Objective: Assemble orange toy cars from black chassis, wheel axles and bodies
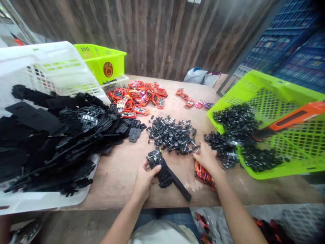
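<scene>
My left hand [147, 176] is closed on a black plastic toy-car chassis [162, 173], thumb on top. Wheels show at the chassis's upper end. A black handle-like bar [180, 186] slants out beside it toward the table edge; I cannot tell whether the two are joined. My right hand [207, 157] is at the lower right edge of a pile of wheel axles [172, 134], fingers curled in and partly hidden. What they pinch does not show clearly. Orange toy-car bodies [201, 173] lie under and beside that hand.
Black chassis parts [76, 125] spill from a white basket [50, 54] at left. More orange car bodies [142, 95] are heaped at the back. At right, a tipped green basket [286, 91] holds black wheels [236, 118] and an orange-and-black handled tool [291, 122].
</scene>
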`<state>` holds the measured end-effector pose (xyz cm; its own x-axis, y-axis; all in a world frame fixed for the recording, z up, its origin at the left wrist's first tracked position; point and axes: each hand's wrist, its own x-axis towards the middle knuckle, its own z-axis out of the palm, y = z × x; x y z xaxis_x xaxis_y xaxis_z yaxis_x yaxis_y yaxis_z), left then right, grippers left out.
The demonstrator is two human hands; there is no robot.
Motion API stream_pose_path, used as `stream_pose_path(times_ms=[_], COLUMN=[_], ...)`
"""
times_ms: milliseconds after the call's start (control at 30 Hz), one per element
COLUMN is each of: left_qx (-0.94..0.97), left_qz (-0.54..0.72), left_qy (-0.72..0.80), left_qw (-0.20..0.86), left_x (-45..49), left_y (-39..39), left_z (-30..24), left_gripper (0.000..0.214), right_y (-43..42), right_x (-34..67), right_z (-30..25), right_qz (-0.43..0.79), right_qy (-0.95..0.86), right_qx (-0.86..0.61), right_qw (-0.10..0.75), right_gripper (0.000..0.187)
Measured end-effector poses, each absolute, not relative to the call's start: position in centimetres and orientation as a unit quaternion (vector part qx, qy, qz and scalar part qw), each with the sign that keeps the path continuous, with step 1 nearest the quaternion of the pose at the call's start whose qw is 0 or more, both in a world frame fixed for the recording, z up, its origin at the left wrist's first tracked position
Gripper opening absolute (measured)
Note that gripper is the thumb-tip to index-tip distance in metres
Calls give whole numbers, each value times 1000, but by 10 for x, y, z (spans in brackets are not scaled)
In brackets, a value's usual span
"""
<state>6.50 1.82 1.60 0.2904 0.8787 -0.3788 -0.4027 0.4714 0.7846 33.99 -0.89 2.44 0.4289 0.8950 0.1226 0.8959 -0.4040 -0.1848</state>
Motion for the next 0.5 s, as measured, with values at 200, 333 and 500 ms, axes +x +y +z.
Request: stream_pose_path(times_ms=[200, 333, 500], left_qx=[219, 231, 222], left_qz=[506, 527, 545], left_qy=[421, 396, 388], left_qw=[721, 716, 710], left_x=[76, 85, 86], left_y=[24, 21, 22], left_z=[12, 15, 19], left_gripper=[46, 45, 45], right_y=[-33, -42, -44], right_x=[252, 198, 192], right_z=[52, 42, 36], right_qz=[92, 112, 125], right_qy=[-584, -641, -636], right_qx=[-735, -671, -669], right_qw=[331, 356, 365], right_gripper=[58, 56, 60])
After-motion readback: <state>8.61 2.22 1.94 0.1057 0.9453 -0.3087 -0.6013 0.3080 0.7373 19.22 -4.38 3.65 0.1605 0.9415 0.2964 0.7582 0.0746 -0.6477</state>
